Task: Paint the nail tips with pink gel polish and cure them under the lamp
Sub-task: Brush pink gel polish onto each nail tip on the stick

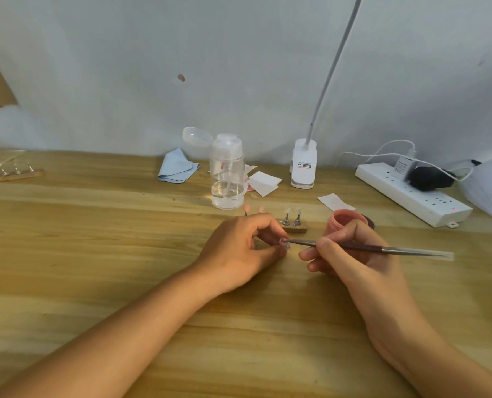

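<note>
nail tip [285, 244] (left-hand [239, 248] pinch) under brush [368, 248]

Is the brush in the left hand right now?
No, the right hand holds the brush, its tip at the nail tip that the left hand pinches.

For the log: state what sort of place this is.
Probably a home nail-art desk: a pink jar, nail tips on a stand and a clip lamp sit on a wooden table by a bare wall.
</note>
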Demonstrator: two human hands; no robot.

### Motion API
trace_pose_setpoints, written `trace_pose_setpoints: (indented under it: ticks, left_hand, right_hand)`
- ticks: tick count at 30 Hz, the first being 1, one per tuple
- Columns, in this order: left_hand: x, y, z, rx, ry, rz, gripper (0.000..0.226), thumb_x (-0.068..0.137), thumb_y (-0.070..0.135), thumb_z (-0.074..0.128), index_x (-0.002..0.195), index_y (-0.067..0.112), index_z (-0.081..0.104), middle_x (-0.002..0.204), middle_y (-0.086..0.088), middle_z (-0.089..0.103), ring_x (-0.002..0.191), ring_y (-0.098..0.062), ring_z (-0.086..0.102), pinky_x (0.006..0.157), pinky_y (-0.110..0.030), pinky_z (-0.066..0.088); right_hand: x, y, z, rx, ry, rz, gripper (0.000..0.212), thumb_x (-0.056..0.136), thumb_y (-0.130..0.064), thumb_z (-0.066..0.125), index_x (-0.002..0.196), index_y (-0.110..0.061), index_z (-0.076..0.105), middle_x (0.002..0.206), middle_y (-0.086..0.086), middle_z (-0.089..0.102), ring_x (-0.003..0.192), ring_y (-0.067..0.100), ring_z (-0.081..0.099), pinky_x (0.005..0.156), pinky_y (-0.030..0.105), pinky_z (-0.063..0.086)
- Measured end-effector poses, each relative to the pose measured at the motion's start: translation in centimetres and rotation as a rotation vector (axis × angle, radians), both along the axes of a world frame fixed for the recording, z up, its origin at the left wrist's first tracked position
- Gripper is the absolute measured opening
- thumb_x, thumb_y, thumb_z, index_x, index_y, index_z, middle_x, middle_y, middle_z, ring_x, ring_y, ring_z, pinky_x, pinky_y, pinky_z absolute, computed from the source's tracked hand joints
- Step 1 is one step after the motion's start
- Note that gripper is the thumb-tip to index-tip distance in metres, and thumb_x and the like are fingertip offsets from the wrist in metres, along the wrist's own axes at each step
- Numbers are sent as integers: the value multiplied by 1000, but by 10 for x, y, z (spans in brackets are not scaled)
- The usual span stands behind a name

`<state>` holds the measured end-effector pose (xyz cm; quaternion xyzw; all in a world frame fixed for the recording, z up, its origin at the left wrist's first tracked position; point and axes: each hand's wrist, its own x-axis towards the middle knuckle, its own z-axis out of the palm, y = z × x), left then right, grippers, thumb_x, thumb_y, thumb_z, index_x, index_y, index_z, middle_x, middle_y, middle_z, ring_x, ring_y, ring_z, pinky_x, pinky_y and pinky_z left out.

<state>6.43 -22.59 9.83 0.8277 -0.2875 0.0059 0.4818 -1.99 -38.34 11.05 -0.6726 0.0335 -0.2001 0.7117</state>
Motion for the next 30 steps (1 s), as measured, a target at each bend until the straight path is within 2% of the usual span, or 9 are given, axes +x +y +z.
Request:
trace_pose_setpoints:
  ticks: [4,7,9,12,15,17,20,24,30]
  left_hand:
    - [-1,0,0,-8,-6,-7,9,83,12,76,90,18,72,84,9,75,51,19,49,55,-12,38]
    - [-1,0,1,-13,6,-3,8,84,12,75,89,18,72,84,9,75,50,21,47,75,-35,40]
    - [-1,0,0,-3,-6,-2,9,83,14,76,88,22,72,83,11,75,49,18,47,56,-22,38]
    - [0,1,-1,22,-12,20,8,84,18,76,86,25,72,80,16,73,48,11,47,53,-7,31]
    - [0,1,0,37,-7,27,8,83,20,76,84,27,72,77,21,71,51,8,52,54,-14,34]
    - [0,1,0,37,3,28,10,83,18,75,83,27,71,77,18,71,70,15,60,66,-29,41]
    - [0,1,0,48,-1,24,11,83,20,75,82,30,70,81,18,72,48,4,51,52,-14,33]
    - [0,1,1,59,-16,24,10,83,23,75,82,32,70,82,21,72,44,1,43,49,-10,29]
    - [0,1,0,41,-13,20,15,82,21,75,78,34,69,82,24,71,41,-4,36,46,-11,27]
  right_hand:
    - [1,0,0,5,-6,-29,17,89,8,60,77,9,47,82,16,71,58,16,67,61,21,56]
    - [1,0,-1,-3,-3,-34,16,89,9,59,78,10,47,82,21,70,57,14,66,59,20,54]
    - [-1,1,0,-19,-19,-41,16,89,11,58,76,6,48,82,22,68,56,12,65,57,20,54]
    - [-5,2,2,-54,-115,-92,13,89,9,58,83,-1,51,98,28,59,59,15,60,53,24,51]
    - [-7,0,8,-142,-254,-152,15,90,7,58,88,-7,54,77,16,61,59,16,52,50,24,43]
    - [-7,-7,14,-195,-302,-186,12,87,5,63,87,-5,56,68,8,63,53,6,52,50,17,42]
    - [-4,-23,20,-216,-227,-259,11,75,-12,51,82,-14,59,62,-7,67,51,-1,55,49,11,42]
    - [5,-42,15,-411,-19,-376,8,78,-30,55,75,-22,58,61,-7,64,60,12,55,58,33,45]
    - [19,-48,7,-566,90,-357,12,91,-23,60,79,-25,57,68,-5,65,65,11,59,62,36,45]
